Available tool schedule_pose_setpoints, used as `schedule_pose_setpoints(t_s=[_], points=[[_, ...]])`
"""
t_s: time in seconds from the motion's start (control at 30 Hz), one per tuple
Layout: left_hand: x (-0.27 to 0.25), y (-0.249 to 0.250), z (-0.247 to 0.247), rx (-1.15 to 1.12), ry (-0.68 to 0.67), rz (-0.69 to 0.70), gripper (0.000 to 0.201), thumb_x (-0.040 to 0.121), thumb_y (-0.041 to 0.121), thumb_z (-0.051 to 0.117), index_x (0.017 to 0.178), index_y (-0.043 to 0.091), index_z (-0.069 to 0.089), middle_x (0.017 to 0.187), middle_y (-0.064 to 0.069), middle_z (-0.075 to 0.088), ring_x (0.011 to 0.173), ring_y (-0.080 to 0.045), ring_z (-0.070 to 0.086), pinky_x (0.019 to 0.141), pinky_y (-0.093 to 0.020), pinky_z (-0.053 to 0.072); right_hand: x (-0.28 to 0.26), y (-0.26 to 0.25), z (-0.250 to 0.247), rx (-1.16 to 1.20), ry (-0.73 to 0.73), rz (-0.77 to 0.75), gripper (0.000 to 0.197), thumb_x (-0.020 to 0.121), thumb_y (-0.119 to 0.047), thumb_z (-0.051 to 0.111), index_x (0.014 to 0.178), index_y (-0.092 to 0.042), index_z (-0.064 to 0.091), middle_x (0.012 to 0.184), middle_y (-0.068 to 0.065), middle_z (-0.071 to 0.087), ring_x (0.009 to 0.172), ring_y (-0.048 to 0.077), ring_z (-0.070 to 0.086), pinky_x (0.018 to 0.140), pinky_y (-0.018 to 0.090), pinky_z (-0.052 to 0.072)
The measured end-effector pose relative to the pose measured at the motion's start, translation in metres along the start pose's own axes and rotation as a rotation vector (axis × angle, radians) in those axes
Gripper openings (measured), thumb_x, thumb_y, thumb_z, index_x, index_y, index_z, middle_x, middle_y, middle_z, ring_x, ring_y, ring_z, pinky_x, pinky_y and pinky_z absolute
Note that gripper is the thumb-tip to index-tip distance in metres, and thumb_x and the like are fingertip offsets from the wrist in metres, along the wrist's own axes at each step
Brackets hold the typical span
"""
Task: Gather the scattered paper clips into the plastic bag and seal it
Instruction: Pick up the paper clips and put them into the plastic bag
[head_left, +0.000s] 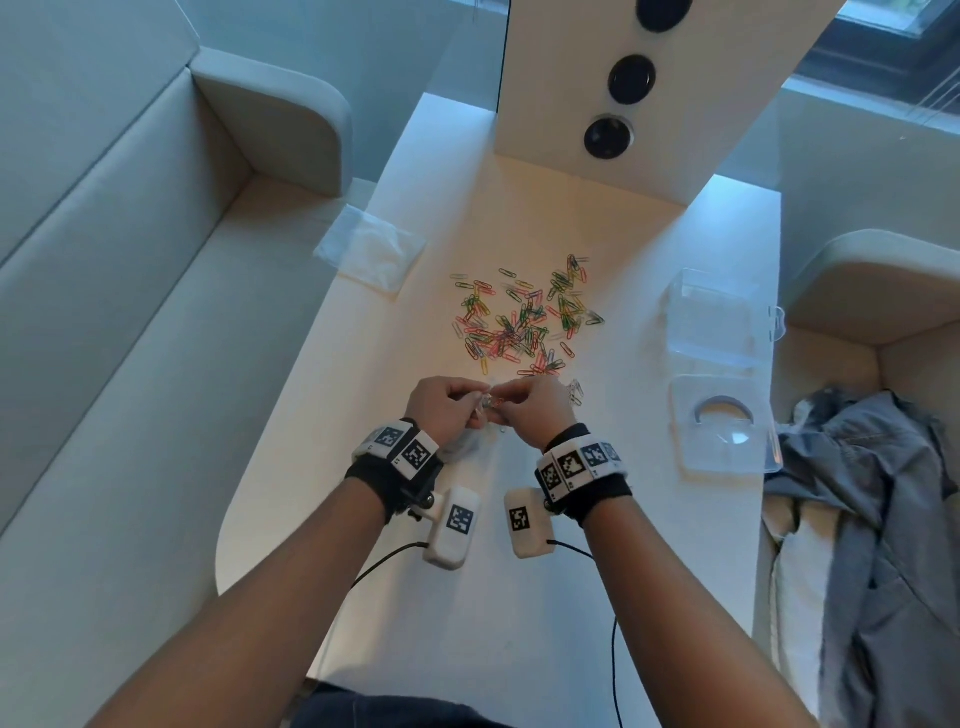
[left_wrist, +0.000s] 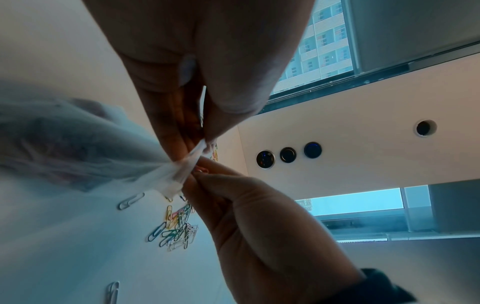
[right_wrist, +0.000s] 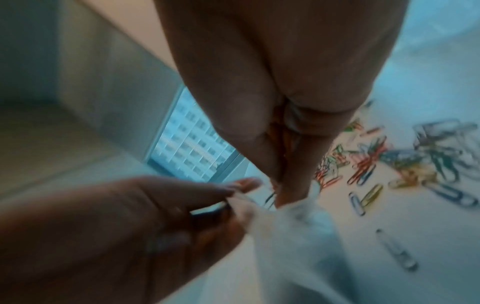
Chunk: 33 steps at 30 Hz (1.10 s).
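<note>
From the head view my left hand (head_left: 448, 402) and right hand (head_left: 530, 408) meet knuckle to knuckle over the table (head_left: 519, 597), and they hide nearly all of the plastic bag (head_left: 480, 410); only a crumpled clear scrap shows between them. The left wrist view helps: the left fingers (left_wrist: 179, 127) pinch the bag's top edge from above, the right fingers (left_wrist: 221, 179) pinch it from below, and the bag's body trails off left as a blurred haze, so I cannot tell how many clips it holds. The right wrist view is smeared. The paper clips (head_left: 524, 322) lie scattered just beyond both hands, a few strays touching distance from the right knuckles. Further left a second clear bag (head_left: 371, 252) overhangs the table edge; at right sits a clear box (head_left: 719, 322) and its lid (head_left: 722, 426).
</note>
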<state>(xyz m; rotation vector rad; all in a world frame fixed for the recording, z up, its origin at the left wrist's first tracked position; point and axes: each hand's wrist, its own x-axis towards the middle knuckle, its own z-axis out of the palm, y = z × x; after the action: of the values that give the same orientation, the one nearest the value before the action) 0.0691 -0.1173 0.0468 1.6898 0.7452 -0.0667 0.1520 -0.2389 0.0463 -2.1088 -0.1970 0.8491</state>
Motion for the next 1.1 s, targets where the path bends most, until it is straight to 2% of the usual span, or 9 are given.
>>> schedule_pose_setpoints(t_s=[0.13, 0.3, 0.4, 0.47, 0.57, 0.63, 0.77, 1.0, 1.1], points=[[-0.002, -0.002, -0.005, -0.010, 0.011, -0.009, 0.018, 0.091, 0.009, 0.060, 0.095, 0.017, 0.076, 0.078, -0.011, 0.074, 0.070, -0.022, 0.071, 0.082, -0.042, 0.060, -0.008, -0.002, 0.002, -0.188, 0.091, -0.148, 0.009, 0.081, -0.016, 0.075, 0.089, -0.013, 0.079, 0.077, 0.003, 0.075, 0.070, 0.010, 0.069, 0.070, 0.019, 0.055], [-0.008, -0.006, -0.011, -0.042, 0.045, -0.027, 0.019, 0.092, 0.007, 0.059, 0.100, 0.011, 0.076, 0.082, -0.009, 0.074, 0.071, -0.018, 0.071, 0.078, -0.031, 0.060, -0.018, 0.004, -0.005, -0.240, -0.218, -0.275, 0.030, 0.094, -0.013, 0.058, 0.123, -0.016, 0.067, 0.120, -0.002, 0.068, 0.107, 0.008, 0.062, 0.099, 0.026, 0.046], [-0.008, -0.009, -0.016, -0.064, 0.049, -0.047, 0.019, 0.091, 0.007, 0.059, 0.099, 0.011, 0.076, 0.076, -0.006, 0.073, 0.070, -0.020, 0.069, 0.083, -0.035, 0.059, -0.024, 0.036, -0.018, -0.081, 0.083, -0.160, 0.031, 0.088, -0.018, 0.068, 0.119, -0.018, 0.068, 0.107, 0.001, 0.071, 0.090, 0.016, 0.069, 0.084, 0.032, 0.058], [-0.007, -0.012, -0.020, -0.072, 0.045, -0.063, 0.019, 0.091, 0.006, 0.060, 0.098, 0.012, 0.076, 0.076, -0.005, 0.072, 0.072, -0.021, 0.069, 0.086, -0.039, 0.059, -0.029, 0.069, -0.022, -0.075, 0.271, 0.090, 0.056, 0.078, -0.025, 0.079, 0.129, -0.018, 0.058, 0.111, 0.009, 0.063, 0.084, 0.024, 0.069, 0.071, 0.037, 0.062], [-0.006, -0.015, -0.026, -0.094, 0.039, -0.077, 0.019, 0.091, 0.007, 0.060, 0.097, 0.014, 0.076, 0.077, -0.005, 0.072, 0.073, -0.022, 0.069, 0.087, -0.043, 0.058, -0.039, 0.102, -0.011, -0.065, 0.262, 0.346, 0.100, 0.067, -0.027, 0.089, 0.148, -0.016, 0.032, 0.136, 0.020, 0.038, 0.110, 0.033, 0.058, 0.085, 0.041, 0.058], [-0.008, -0.017, -0.029, -0.094, 0.030, -0.087, 0.018, 0.092, 0.007, 0.060, 0.096, 0.015, 0.076, 0.079, -0.003, 0.072, 0.074, -0.021, 0.069, 0.087, -0.042, 0.058, -0.041, 0.105, 0.002, -0.066, 0.321, 0.333, 0.102, 0.068, -0.024, 0.088, 0.150, -0.013, 0.028, 0.140, 0.021, 0.032, 0.106, 0.026, 0.055, 0.099, 0.036, 0.046], [-0.011, -0.020, -0.037, -0.139, 0.003, -0.121, 0.020, 0.091, 0.009, 0.062, 0.088, 0.022, 0.076, 0.075, 0.002, 0.072, 0.072, -0.019, 0.068, 0.088, -0.041, 0.058, -0.012, 0.090, 0.014, 0.013, 0.489, 0.213, 0.098, 0.066, -0.018, 0.088, 0.148, -0.012, 0.034, 0.130, 0.016, 0.039, 0.069, 0.002, 0.049, 0.087, 0.019, 0.041], [-0.002, -0.018, -0.056, -0.162, 0.017, -0.105, 0.017, 0.092, 0.008, 0.061, 0.102, 0.012, 0.074, 0.081, -0.006, 0.072, 0.070, -0.017, 0.068, 0.084, -0.037, 0.059, 0.059, 0.060, 0.002, -0.075, 0.526, 0.171, 0.104, 0.063, -0.023, 0.091, 0.148, -0.010, 0.033, 0.130, 0.014, 0.032, 0.099, 0.021, 0.050, 0.101, 0.030, 0.045], [0.005, -0.018, -0.065, -0.194, 0.027, -0.109, 0.017, 0.092, 0.008, 0.061, 0.102, 0.012, 0.074, 0.081, -0.007, 0.073, 0.071, -0.018, 0.069, 0.083, -0.037, 0.058, 0.080, 0.054, -0.003, -0.170, 0.529, 0.172, 0.091, 0.066, -0.032, 0.088, 0.142, -0.011, 0.042, 0.130, 0.011, 0.031, 0.102, 0.022, 0.052, 0.101, 0.032, 0.046]])
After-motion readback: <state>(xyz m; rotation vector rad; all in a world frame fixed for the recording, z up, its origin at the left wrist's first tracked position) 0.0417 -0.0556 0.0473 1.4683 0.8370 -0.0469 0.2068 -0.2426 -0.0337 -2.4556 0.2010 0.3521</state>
